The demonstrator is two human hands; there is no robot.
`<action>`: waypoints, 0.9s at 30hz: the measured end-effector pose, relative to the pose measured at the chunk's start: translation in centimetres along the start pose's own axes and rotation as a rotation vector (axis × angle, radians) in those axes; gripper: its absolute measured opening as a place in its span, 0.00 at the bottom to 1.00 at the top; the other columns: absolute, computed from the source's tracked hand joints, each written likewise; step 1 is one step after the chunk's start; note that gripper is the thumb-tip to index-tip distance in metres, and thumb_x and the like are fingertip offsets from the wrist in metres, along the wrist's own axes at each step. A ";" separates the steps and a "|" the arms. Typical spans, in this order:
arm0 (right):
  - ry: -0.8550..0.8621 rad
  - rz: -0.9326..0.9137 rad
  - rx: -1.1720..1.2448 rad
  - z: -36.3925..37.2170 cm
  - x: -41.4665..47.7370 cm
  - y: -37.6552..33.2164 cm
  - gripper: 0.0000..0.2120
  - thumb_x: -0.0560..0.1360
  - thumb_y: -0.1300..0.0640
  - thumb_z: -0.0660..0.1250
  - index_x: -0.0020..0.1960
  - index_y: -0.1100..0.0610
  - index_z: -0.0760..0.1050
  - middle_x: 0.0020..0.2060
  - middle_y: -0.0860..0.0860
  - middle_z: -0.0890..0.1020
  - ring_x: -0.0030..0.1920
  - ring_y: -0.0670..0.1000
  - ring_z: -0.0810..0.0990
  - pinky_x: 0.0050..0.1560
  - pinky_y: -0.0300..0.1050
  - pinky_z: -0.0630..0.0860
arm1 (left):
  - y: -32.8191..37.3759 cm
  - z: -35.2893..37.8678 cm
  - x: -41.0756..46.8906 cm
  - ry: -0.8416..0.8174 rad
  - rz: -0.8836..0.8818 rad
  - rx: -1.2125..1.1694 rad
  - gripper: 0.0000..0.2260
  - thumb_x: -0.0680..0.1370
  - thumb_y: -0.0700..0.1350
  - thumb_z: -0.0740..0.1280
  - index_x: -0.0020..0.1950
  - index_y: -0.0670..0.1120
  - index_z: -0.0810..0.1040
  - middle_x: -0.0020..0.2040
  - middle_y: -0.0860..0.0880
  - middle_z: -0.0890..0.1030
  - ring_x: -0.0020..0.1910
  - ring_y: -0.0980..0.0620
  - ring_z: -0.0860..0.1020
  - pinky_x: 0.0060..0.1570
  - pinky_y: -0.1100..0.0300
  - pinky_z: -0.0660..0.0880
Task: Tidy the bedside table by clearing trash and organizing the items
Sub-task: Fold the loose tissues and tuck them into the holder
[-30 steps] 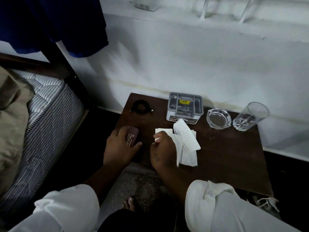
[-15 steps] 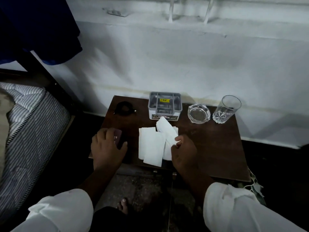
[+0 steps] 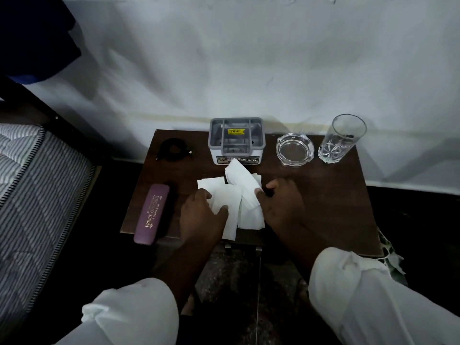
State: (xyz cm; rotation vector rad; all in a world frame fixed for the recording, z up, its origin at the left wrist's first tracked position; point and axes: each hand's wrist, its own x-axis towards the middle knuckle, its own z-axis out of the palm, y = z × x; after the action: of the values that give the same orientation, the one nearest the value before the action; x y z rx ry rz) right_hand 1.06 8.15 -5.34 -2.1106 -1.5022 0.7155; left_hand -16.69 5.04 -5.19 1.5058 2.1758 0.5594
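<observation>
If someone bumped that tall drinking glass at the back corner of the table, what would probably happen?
The tall glass is narrow for its height, so it would likely tip rather than slide. It looks like cut glass, probably fragile. It stands near the table edge, so it might fall off.

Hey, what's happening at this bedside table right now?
A person is gathering loose white tissues in the middle of the bedside table. The left hand rests on the pile's left side, the right hand pinches its right edge. A purple spectacle case lies free near the left edge. Along the back stand a coiled black cable, a grey organizer box, a glass ashtray and a drinking glass.
</observation>
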 end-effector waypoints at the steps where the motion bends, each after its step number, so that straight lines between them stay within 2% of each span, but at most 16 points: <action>1: -0.006 -0.009 -0.015 0.1 0.1 0.0 0.14 0.73 0.45 0.71 0.52 0.53 0.78 0.54 0.54 0.78 0.56 0.56 0.78 0.57 0.50 0.75 | 0.0 0.1 0.0 -0.001 -0.003 0.010 0.22 0.70 0.55 0.75 0.59 0.47 0.76 0.54 0.47 0.81 0.54 0.46 0.79 0.53 0.51 0.77; 6: -0.014 -0.029 -0.024 0.3 0.3 0.1 0.10 0.72 0.46 0.71 0.46 0.52 0.79 0.50 0.53 0.80 0.55 0.55 0.78 0.54 0.50 0.75 | 0.3 0.6 -0.2 -0.008 0.022 0.056 0.22 0.70 0.56 0.75 0.58 0.48 0.74 0.54 0.47 0.81 0.54 0.44 0.78 0.53 0.49 0.76; 12: -0.021 -0.021 0.083 0.2 0.0 -0.1 0.06 0.72 0.51 0.73 0.44 0.53 0.79 0.46 0.52 0.83 0.50 0.54 0.80 0.52 0.51 0.77 | 0.6 1.0 -0.4 -0.021 0.023 0.031 0.20 0.72 0.51 0.76 0.58 0.48 0.73 0.50 0.47 0.83 0.52 0.45 0.80 0.49 0.53 0.76; 17: -0.010 0.014 0.190 -0.3 -0.6 -0.7 0.05 0.71 0.56 0.73 0.45 0.56 0.80 0.41 0.50 0.83 0.42 0.51 0.80 0.46 0.48 0.77 | 0.5 1.1 -0.1 -0.040 -0.040 -0.038 0.13 0.73 0.48 0.75 0.54 0.47 0.78 0.47 0.48 0.83 0.50 0.45 0.81 0.45 0.57 0.73; 20: -0.009 0.016 0.205 -0.6 -0.8 -1.0 0.04 0.70 0.60 0.73 0.45 0.57 0.80 0.40 0.50 0.83 0.40 0.49 0.79 0.45 0.48 0.78 | 0.2 1.0 -0.1 -0.057 -0.035 -0.047 0.11 0.75 0.49 0.74 0.54 0.47 0.81 0.48 0.48 0.84 0.51 0.46 0.82 0.48 0.57 0.74; 23: -0.007 0.025 0.232 -0.6 -1.1 -1.0 0.05 0.70 0.61 0.72 0.45 0.57 0.80 0.41 0.50 0.83 0.42 0.52 0.81 0.46 0.49 0.78 | 0.2 0.7 0.0 -0.040 -0.008 -0.096 0.07 0.75 0.51 0.73 0.46 0.49 0.80 0.42 0.51 0.82 0.44 0.50 0.80 0.42 0.60 0.71; 27: -0.024 0.074 0.327 -0.9 -1.2 -1.4 0.07 0.70 0.62 0.72 0.48 0.57 0.83 0.44 0.52 0.86 0.46 0.53 0.84 0.51 0.51 0.80 | 0.6 0.7 0.1 -0.019 -0.019 -0.313 0.09 0.75 0.50 0.72 0.39 0.49 0.75 0.37 0.53 0.79 0.37 0.54 0.77 0.35 0.61 0.69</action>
State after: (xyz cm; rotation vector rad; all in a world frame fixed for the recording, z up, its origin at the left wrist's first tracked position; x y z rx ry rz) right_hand 0.32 7.35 -3.65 -1.9211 -1.2270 0.9464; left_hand -15.88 5.44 -5.48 1.3147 1.9756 0.8315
